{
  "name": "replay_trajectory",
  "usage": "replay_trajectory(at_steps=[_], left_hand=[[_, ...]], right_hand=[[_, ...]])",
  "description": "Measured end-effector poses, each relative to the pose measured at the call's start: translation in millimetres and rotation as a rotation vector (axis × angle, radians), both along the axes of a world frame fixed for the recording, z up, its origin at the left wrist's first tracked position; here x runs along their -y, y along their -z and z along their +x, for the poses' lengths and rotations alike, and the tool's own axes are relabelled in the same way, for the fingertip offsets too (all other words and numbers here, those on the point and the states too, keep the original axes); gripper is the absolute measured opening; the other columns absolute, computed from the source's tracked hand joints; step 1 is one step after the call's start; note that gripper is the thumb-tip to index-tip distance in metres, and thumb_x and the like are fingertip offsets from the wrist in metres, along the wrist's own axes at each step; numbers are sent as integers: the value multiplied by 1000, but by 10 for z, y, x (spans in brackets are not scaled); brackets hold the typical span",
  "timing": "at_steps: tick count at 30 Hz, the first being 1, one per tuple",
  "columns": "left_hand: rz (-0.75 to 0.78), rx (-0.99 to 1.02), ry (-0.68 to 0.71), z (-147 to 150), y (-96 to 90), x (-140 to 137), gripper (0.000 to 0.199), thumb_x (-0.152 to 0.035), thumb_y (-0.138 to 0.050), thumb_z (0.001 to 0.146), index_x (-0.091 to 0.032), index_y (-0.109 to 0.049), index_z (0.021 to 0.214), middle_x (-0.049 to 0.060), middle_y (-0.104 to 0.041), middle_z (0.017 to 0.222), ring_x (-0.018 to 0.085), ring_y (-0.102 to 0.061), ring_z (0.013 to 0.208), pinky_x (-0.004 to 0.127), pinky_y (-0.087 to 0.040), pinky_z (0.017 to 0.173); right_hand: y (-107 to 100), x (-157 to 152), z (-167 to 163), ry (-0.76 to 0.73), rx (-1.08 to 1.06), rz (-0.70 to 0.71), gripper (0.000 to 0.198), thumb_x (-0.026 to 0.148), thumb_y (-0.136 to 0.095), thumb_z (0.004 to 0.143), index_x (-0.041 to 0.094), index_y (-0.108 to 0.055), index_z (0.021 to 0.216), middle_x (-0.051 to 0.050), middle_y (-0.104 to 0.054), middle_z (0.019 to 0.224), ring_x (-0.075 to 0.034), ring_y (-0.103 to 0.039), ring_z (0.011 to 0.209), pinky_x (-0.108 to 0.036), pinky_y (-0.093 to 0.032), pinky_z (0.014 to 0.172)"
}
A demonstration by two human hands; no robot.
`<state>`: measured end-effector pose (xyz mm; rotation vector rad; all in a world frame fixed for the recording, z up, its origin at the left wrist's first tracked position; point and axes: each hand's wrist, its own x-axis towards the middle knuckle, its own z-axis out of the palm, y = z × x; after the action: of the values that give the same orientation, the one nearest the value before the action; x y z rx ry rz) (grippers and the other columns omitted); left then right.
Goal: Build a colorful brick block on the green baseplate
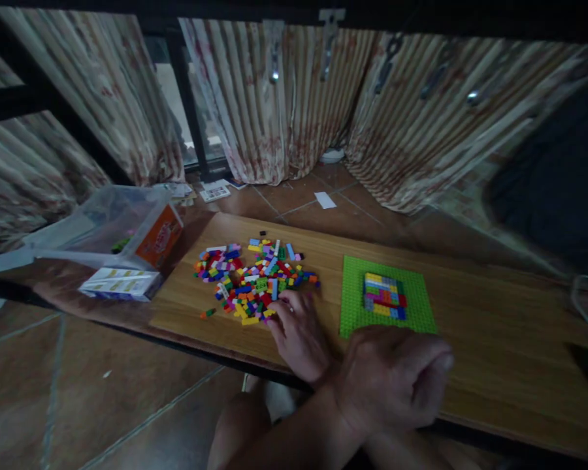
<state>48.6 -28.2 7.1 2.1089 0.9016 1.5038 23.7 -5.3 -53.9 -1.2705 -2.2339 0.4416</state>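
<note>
My forearms cross, the left one lying over the right. My right hand [301, 333] reaches to the near edge of a pile of loose toy bricks [259, 285], its fingers apart and bent down at the bricks. My left hand [396, 372] is closed in front of the green baseplate [350, 294], with its fingers curled in; whatever they hold, if anything, is hidden. On the baseplate sits a roughly square block of joined bricks [385, 296] in several colours. The hand and wrist cover part of the plate's near edge.
A wooden board [494, 339] bears the bricks and baseplate. To the left stand a clear plastic box [112, 215] with an orange label and a small white carton [120, 284]. Striped curtains [294, 98] hang behind. A white paper [325, 200] lies on the tiled floor.
</note>
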Motion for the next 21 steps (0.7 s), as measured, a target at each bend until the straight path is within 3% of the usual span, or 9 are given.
replay_trajectory(at_steps=[8, 21], left_hand=[[-117, -114, 109, 36, 49, -22, 15, -21, -47, 89, -16, -61, 87, -2, -63, 68, 10, -57, 60, 22, -43, 57], [-152, -256, 112, 141, 86, 1, 23, -28, -41, 92, -18, -59, 82, -3, -63, 68, 10, -57, 60, 22, -41, 52]], right_hand=[[10, -16, 24, 20, 34, 4, 19, 19, -57, 89, 20, -62, 107, -9, -56, 119, -25, -50, 109, -44, -44, 94], [69, -55, 115, 4, 17, 44, 15, 14, -52, 90, 20, -64, 97, -9, -59, 110, -25, -52, 100, -43, -48, 89]])
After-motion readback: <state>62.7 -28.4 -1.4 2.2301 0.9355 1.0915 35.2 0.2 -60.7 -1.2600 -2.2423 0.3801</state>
